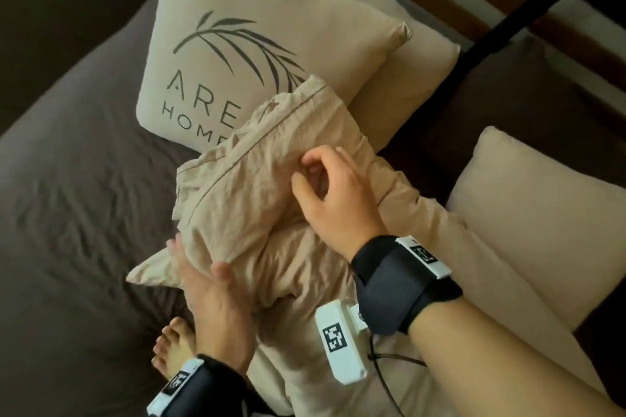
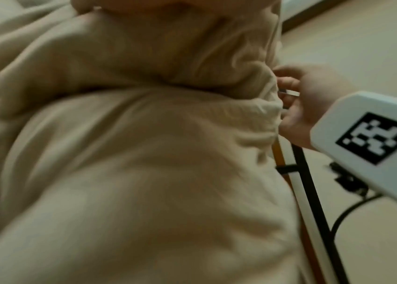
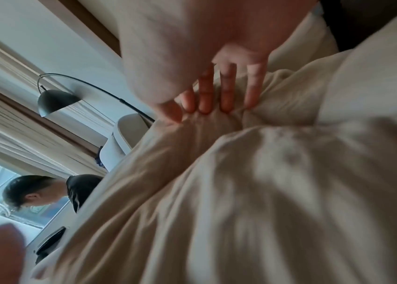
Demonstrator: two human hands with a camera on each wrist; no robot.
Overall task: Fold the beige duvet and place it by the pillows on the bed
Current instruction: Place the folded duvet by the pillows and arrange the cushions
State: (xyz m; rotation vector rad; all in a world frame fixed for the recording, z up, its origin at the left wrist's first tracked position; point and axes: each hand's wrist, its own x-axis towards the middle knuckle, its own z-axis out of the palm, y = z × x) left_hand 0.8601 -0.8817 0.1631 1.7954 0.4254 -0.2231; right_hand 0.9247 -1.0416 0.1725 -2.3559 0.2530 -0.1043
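Note:
The beige duvet (image 1: pixel 244 186) is a crumpled, folded bundle lying against the lower edge of the printed pillow (image 1: pixel 237 44). My left hand (image 1: pixel 200 261) grips its lower left edge, fingers underneath and thumb on top. My right hand (image 1: pixel 308 173) sits on top of the bundle with curled fingers pinching the fabric. In the right wrist view the fingertips (image 3: pixel 204 107) dig into a puckered fold of the duvet (image 3: pixel 265 192). The left wrist view is mostly filled by the duvet (image 2: pixel 144 153), with my right hand (image 2: pixel 297 103) at its far edge.
A plain beige pillow (image 1: pixel 406 95) lies behind the printed one and another (image 1: pixel 542 206) to the right. The dark brown sheet (image 1: pixel 84 179) spreads out to the left. My bare foot (image 1: pixel 176 345) is below the bundle. A black bed frame (image 1: pixel 508 17), an arc lamp (image 3: pixel 56 100) and another person (image 3: pixel 29 192) stand around.

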